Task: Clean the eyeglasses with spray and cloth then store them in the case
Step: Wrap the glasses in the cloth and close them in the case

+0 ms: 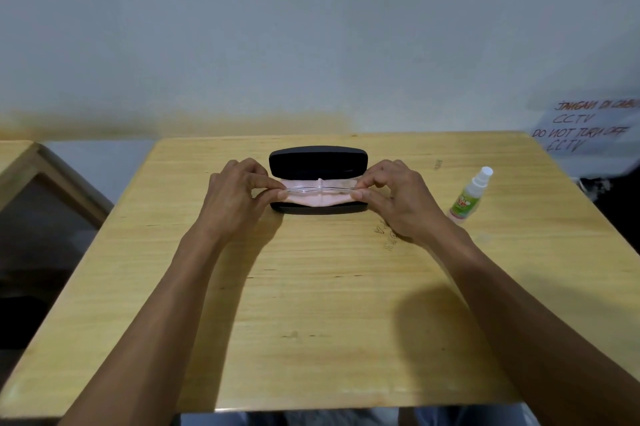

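The case (318, 162) is seen lying open at the far middle of the bench (311, 304), its black lid tipped back toward the wall and its black base nearest the person. The glasses (320, 187), clear-framed and hard to make out, are held level right over the open case, with the pink cloth (317, 198) spread beneath them inside the base. The left end of the frame is pinched by the left hand (239, 197), fingers curled in around it. The right end is pinched the same way by the right hand (394, 198), thumb below and fingertips above. Whether the glasses are already resting on the cloth or are just above it cannot be told from here.

Off to the right, well apart from the case, the spray (471, 195) is stood on the bench, a small bottle with a white nozzle and a green label, untouched by either hand. Both forearms are stretched forward across the wood. A paper sign (585, 129) with handwritten words about CCTV is seen at the far right, behind the bench.
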Motion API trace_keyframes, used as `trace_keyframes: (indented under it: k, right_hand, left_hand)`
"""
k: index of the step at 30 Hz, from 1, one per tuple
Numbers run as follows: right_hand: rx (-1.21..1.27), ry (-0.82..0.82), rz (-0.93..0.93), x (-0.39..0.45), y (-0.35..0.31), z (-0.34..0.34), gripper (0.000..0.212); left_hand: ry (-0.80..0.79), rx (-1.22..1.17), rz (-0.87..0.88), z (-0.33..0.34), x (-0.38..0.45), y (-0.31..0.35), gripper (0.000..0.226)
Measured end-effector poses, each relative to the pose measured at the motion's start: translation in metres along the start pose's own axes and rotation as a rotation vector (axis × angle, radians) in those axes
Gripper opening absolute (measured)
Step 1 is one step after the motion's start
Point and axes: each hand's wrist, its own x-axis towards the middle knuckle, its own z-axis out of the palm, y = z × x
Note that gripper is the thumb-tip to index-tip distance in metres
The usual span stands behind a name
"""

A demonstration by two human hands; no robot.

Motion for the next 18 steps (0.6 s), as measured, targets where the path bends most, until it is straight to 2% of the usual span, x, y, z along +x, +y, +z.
trace_keyframes:
  k: [18]
  right_hand:
    - [-0.034,-0.003,0.008,-0.0053,0.0022,-0.0005,0.013]
  left_hand:
    - [-0.072,-0.044,-0.075,0.0085,-0.0049,0.0010,0.017]
